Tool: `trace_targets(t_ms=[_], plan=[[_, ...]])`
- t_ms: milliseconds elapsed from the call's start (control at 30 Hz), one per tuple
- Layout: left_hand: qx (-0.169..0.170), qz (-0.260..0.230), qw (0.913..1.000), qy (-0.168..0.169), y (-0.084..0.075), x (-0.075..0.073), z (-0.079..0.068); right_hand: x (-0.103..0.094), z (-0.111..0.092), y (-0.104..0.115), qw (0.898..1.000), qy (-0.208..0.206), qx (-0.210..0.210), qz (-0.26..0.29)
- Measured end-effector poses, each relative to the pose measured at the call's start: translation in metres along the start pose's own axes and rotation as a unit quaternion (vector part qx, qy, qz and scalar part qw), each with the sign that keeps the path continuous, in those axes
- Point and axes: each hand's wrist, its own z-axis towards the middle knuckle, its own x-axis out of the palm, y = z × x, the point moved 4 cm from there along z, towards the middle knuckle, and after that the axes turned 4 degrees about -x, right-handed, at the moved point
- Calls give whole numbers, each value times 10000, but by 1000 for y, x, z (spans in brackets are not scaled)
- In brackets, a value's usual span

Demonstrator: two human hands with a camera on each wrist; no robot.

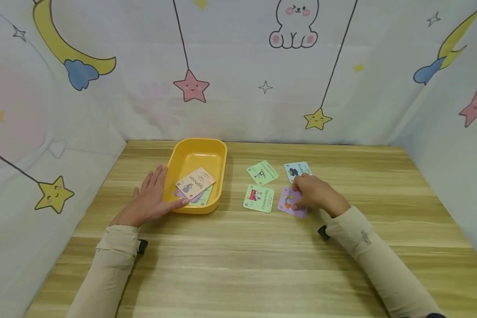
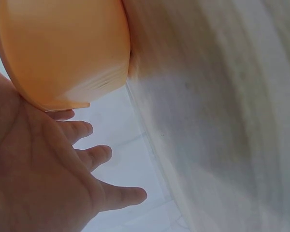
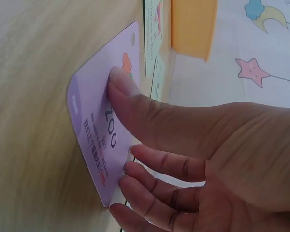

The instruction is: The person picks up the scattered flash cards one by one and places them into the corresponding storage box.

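My right hand [image 1: 319, 194] pinches a purple "zoo" flash card [image 3: 89, 96] at the right of a small group of cards. In the right wrist view the thumb lies on the card's face, with the fingers along its edge. My left hand [image 1: 149, 205], fingers straight and spread, rests against the left side of a yellow plastic bin [image 1: 224, 176]; its thumb reaches over the near rim. Inside the bin, an orange "typhoon" card [image 1: 196, 182] lies atop a purple card [image 1: 179, 193] and a green card [image 1: 204, 199].
A green "Children's Day" card [image 1: 262, 198] lies left of the purple one. Behind it is another green card [image 1: 262, 171], tilted. A blue berry card [image 1: 294, 170] lies behind the right hand's fingers. A patterned white curtain [image 1: 246, 115] borders the wooden table [image 1: 230, 265] at the back and sides.
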Motion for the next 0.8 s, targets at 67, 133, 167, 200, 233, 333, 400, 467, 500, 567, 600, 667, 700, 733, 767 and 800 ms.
trace_targets(t_ms=[67,133,167,200,233,333,400,467,500,567,600,667,700,733,767,800], plan=[[19,26,10000,-8,0,0,1,0,1,-1,10000,31,58,49],[13,30,10000,3,0,0,1,0,3,-2,9999,66,95,99],[13,30,10000,0,0,0,1,0,3,-1,9999,87,98,105],[9,25,10000,0,-1,0,1,0,4,-2,9998,101,112,110],[4,22,10000,0,-1,0,1,0,5,-1,9998,126,129,122],[-12,-23,10000,7,-1,-1,0,0,6,-1,9996,186,145,139],[-16,-31,10000,-1,-2,-1,0,0,7,-1,9996,202,147,138],[-21,-26,10000,-10,-2,-1,0,0,7,-1,9997,198,128,99],[-23,-22,10000,-12,-2,-1,0,-1,7,-1,9997,193,116,73],[-25,-11,10000,-15,-2,-1,1,-1,7,-1,9998,193,97,10],[-21,-4,10000,-20,-2,-1,1,-1,7,-1,9998,194,97,-3],[-14,-10,10000,-19,-2,-1,0,-2,7,-1,9997,207,109,6],[-11,-9,10000,-22,-2,-1,0,-2,7,-1,9997,211,112,42],[-7,-8,10000,-28,-2,-1,0,-2,7,-1,9996,220,122,117],[-3,-5,10000,-34,-2,-1,0,-2,7,-2,9994,237,155,195],[0,-4,10000,-40,-1,-1,-1,-2,8,-2,9991,250,185,271]])
